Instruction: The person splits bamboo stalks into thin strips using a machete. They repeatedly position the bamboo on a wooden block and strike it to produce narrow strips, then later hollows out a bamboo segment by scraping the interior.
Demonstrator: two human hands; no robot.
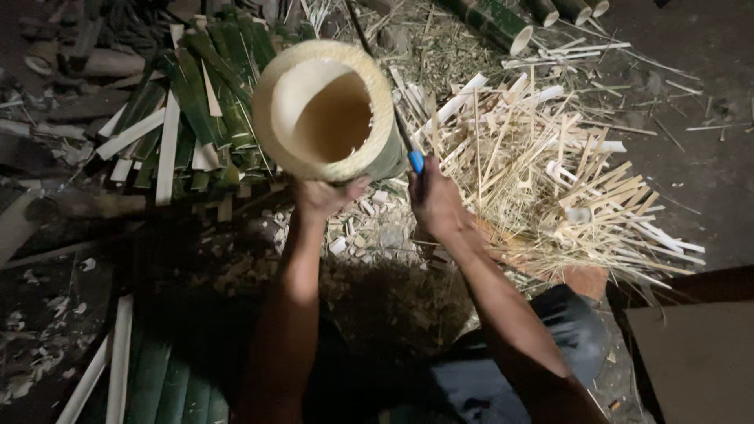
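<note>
A thick hollow bamboo section (323, 110) stands upright, its pale cut end and open bore facing the camera. My left hand (322, 196) grips its near rim from below. My right hand (434, 198) is closed around a blue-handled knife (415, 161), whose dark blade runs up along the right side of the bamboo wall. Whether the blade has entered the wall is hidden by the rim.
Green split bamboo slats (184, 118) lie piled at the left, with more at the lower left (161, 385). A heap of pale thin splints and shavings (542, 173) lies at the right. Whole bamboo tubes (503, 23) lie at the top. A brown board (695, 353) sits at the lower right.
</note>
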